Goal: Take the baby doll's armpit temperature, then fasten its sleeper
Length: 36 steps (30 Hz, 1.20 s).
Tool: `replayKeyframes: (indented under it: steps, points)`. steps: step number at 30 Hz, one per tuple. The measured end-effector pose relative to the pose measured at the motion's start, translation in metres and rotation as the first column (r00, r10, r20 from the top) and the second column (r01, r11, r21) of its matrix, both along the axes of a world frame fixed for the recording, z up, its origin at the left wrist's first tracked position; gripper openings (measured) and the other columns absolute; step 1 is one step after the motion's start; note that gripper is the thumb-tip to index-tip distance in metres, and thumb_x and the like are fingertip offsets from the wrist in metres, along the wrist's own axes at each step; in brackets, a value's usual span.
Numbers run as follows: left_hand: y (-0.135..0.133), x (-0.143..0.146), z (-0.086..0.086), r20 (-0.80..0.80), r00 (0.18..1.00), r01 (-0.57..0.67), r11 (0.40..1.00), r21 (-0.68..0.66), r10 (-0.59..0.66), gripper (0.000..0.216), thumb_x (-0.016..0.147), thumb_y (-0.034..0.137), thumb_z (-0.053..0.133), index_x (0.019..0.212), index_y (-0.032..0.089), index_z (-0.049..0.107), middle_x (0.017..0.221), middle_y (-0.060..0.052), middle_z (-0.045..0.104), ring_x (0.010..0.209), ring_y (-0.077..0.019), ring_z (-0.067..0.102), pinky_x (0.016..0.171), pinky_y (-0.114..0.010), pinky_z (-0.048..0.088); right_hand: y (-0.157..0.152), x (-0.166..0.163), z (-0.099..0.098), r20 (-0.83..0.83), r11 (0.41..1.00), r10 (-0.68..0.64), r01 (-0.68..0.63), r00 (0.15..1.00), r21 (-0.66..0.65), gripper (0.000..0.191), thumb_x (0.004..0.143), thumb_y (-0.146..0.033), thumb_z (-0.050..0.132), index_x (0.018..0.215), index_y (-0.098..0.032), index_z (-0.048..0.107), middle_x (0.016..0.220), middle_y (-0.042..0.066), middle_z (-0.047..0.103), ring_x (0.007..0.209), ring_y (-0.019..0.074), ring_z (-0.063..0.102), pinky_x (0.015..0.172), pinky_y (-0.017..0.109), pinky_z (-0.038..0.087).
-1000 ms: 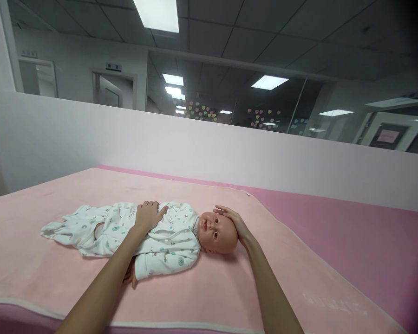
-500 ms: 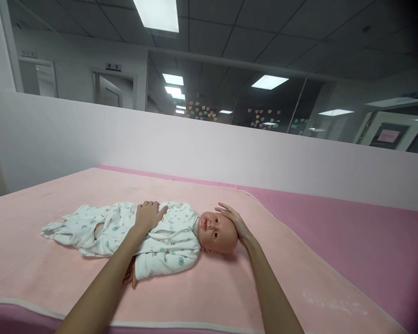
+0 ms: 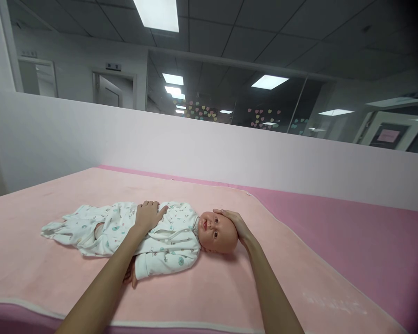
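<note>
Head view: a baby doll (image 3: 181,241) in a printed white suit (image 3: 165,236) lies lengthwise across a pale pink mat (image 3: 292,269), head to the right, face up. The left hand (image 3: 149,217) lies flat on its belly, thumb apart from the other fingers and seemingly not pinching cloth; the right hand (image 3: 236,221) cups the crown of the doll's head (image 3: 216,236), its fingers near together over the far side, the thumb not visible. Likeliest trouble, as I judge it, is the smooth, rounded head rolling or slipping if the right palm pressed unevenly, since little seems to hold it from the near side. A push from the left palm could bunch the loose suit, and the left forearm, crossing close over the doll's hand (image 3: 133,281), might snag that sleeve if swept sideways. As for edges, the mat's white-bound near border runs below the doll, clear of it, while its slanting right border lies well apart from the head, with darker pink surface (image 3: 372,236) beyond. Most room lies toward the far side, before the white partition (image 3: 230,150); the forearms restrict the near side.
</note>
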<state>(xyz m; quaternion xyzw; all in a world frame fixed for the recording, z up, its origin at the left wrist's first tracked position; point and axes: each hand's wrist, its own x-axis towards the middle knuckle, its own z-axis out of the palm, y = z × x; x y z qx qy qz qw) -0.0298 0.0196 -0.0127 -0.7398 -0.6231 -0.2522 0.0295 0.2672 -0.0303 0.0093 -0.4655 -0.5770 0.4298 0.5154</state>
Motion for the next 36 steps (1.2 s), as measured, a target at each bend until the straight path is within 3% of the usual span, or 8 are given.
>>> replayKeyframes:
  steps: [15, 21, 27, 36]
  points:
    - [0.001, 0.000, 0.001, -0.010, 1.000, -0.008, 1.000, -0.016, 0.008, 0.046, 0.083, 0.049, 0.028, 0.092, 0.016, 0.059, 0.098, -0.012, 0.062, 0.099, -0.0270, 0.048, 0.082, -0.037, 0.033, 0.000, 0.000, 0.001, 0.044, 0.999, -0.017, 0.015, 0.999, 0.046, 0.033, 0.068, -0.045, 0.060, 0.085, -0.017, 0.068, 0.100, 0.005, 0.065, 0.100, 0.0240, 0.056, 0.090, 0.035, 0.041]
    - [0.004, -0.004, -0.002, 0.011, 1.000, 0.017, 0.995, -0.103, -0.016, 0.050, 0.082, 0.052, 0.025, 0.099, 0.018, 0.057, 0.105, -0.012, 0.060, 0.104, -0.0276, 0.047, 0.085, -0.041, 0.032, 0.001, 0.000, 0.000, 0.048, 0.999, -0.016, 0.014, 0.999, 0.049, 0.033, 0.068, -0.045, 0.060, 0.083, -0.017, 0.068, 0.098, 0.006, 0.066, 0.098, 0.0243, 0.056, 0.089, 0.035, 0.041]
    - [0.008, -0.009, -0.006, -0.008, 0.997, 0.075, 0.988, -0.133, -0.077, 0.053, 0.082, 0.053, 0.023, 0.107, 0.018, 0.055, 0.108, -0.012, 0.060, 0.110, -0.0264, 0.046, 0.089, -0.040, 0.032, 0.003, 0.001, -0.001, -0.012, 0.999, -0.031, 0.031, 0.999, 0.030, 0.034, 0.068, -0.041, 0.061, 0.096, -0.020, 0.065, 0.107, 0.005, 0.063, 0.105, 0.0228, 0.053, 0.095, 0.035, 0.038]
    - [0.014, -0.010, -0.012, 0.001, 0.994, 0.106, 0.982, -0.157, -0.107, 0.061, 0.081, 0.058, 0.019, 0.118, 0.019, 0.049, 0.125, -0.010, 0.051, 0.124, -0.0291, 0.032, 0.096, -0.044, 0.026, 0.004, 0.002, 0.001, -0.008, 0.998, -0.062, 0.062, 0.998, -0.011, 0.049, 0.070, -0.041, 0.060, 0.116, -0.024, 0.052, 0.118, 0.006, 0.056, 0.110, 0.0223, 0.050, 0.094, 0.036, 0.038]
